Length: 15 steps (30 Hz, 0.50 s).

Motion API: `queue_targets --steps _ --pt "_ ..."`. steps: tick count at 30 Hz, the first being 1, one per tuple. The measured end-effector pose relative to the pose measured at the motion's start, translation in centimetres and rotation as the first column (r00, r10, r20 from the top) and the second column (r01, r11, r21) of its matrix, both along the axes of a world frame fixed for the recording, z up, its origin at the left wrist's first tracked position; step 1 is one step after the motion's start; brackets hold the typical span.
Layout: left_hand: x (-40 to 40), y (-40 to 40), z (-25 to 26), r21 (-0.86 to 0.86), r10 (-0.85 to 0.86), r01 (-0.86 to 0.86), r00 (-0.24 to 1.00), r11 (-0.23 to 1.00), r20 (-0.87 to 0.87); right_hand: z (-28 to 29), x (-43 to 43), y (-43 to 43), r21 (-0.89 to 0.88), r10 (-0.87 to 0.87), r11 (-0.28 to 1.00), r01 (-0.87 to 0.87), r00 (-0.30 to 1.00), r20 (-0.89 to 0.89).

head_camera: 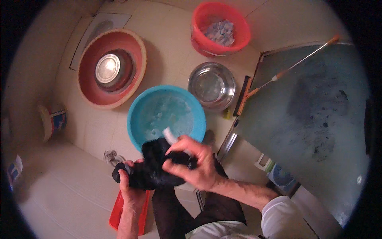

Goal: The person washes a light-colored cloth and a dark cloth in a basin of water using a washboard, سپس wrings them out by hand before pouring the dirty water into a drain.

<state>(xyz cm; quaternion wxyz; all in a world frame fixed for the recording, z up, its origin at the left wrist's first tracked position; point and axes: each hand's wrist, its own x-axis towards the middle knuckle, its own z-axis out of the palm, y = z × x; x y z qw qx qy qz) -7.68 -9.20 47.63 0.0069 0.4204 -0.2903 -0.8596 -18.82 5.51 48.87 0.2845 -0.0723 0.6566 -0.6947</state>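
Observation:
My left hand (131,188) grips one end of a wet-looking black fabric item (158,170), its thumb on top. Whether this is a garment or a fabric shoe cannot be told. Over its other end is my right hand (194,165), blurred, fingers curled around a slim white object (170,136) whose tip sticks out past the index finger. The rest of that object is mostly hidden by the hand. Both hands are above my knees, at the near rim of a blue plastic basin (130,125) holding cloudy, foamy water.
Beyond are a red basin (86,86) containing an overturned metal bowl (108,68), a steel bowl (212,86) and a red bucket (195,38) with crumpled cloth. A floor squeegee (243,95) leans at right by a frosted panel (268,119). A red tray (144,215) lies near my left forearm.

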Motion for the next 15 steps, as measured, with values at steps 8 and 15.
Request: queue_targets --steps 8,15 --pt "-2.5 0.2 1.8 0.211 -0.051 0.035 0.996 0.977 0.073 4.7 1.9 -1.5 -0.168 0.177 0.949 -0.269 0.889 -0.422" --pt "-4.9 1.2 1.9 0.111 -0.207 0.187 0.953 0.976 0.222 4.5 4.8 -2.8 -0.16 0.197 0.901 -0.403 0.709 -0.677"
